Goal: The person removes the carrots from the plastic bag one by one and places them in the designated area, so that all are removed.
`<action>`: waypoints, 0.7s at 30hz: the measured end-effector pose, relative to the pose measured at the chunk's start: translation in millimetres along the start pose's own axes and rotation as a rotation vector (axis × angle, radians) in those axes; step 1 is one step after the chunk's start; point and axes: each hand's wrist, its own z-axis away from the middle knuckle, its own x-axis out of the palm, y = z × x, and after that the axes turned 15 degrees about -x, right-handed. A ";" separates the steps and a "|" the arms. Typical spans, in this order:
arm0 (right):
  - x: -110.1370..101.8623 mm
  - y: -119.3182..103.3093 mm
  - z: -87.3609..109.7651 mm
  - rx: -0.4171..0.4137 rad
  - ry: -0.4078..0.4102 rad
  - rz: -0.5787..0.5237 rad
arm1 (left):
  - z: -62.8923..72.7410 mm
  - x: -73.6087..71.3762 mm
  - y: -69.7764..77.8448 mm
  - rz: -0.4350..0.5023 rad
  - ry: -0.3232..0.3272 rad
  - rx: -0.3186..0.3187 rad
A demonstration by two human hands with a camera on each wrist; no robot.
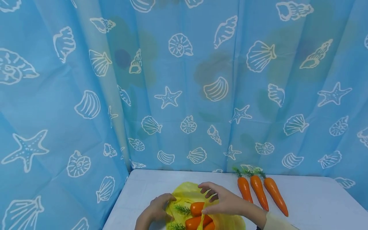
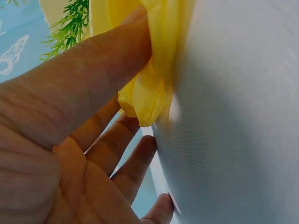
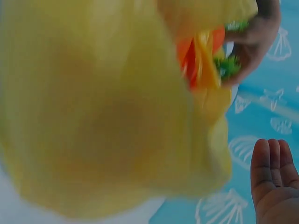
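Observation:
A yellow plastic bag (image 1: 184, 187) lies on the white table with its mouth toward the left. Inside that mouth sit several orange carrots (image 1: 196, 208) with green leafy tops (image 1: 182, 209). My left hand (image 1: 156, 209) is at the mouth's left side. In the left wrist view, the bag's bunched edge (image 2: 149, 98) runs between its thumb and fingers. Over the bag is my right hand (image 1: 222, 199), its thumb and fingers spread apart, the thumb close to the film. The bag body (image 3: 103, 107) fills much of the right wrist view and hides part of the carrots.
Three more carrots (image 1: 259, 193) lie side by side at the back right of the white table (image 1: 316, 204), leafy tops toward the back. A blue curtain (image 1: 184, 105) with white shell prints hangs behind the table and on the left.

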 end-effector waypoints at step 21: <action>63.7 18.7 -4.4 0.062 -0.204 -0.152 | 1.6 3.2 2.8 0.000 0.016 -0.045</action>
